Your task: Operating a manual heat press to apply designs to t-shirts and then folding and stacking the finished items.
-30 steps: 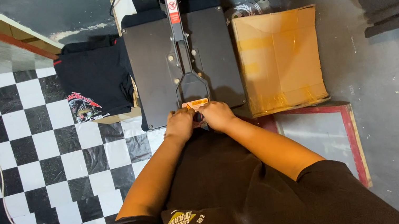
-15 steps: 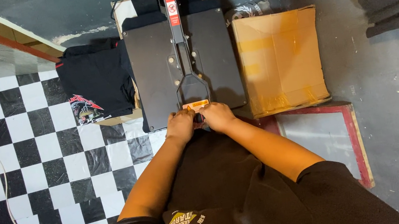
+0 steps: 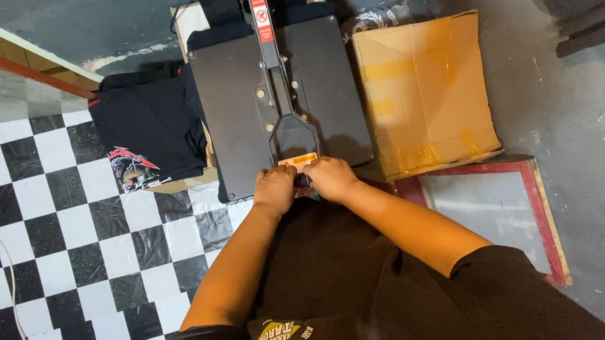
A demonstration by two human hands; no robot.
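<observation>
Both my hands close around the near end of the press handle (image 3: 297, 164): my left hand (image 3: 276, 190) grips it from the left, my right hand (image 3: 332, 179) from the right, knuckles nearly touching, fingers curled under and out of sight, so the exact wrap of each finger cannot be told. The handle runs far from my fists as a narrow black lever (image 3: 271, 62) along the centre of the heat press's upper platen (image 3: 280, 105), a dark square plate that lies flat and level, covering whatever sits beneath it; nothing of a garment shows at its edges. I judge the step in hand to be the clamping stage, with the platen down and my grip on the lever; the next move calls for a firm, even two-handed pull or push along the lever's line, wrists kept clear of the hot plate. Left of the press, touching its side, lies a folded black shirt (image 3: 150, 129) with a printed design, on a checkered floor covering (image 3: 77, 230). Right of the press stands a closed cardboard box (image 3: 428, 93); nearer, a red-framed screen (image 3: 495, 212) rests on the grey floor.
</observation>
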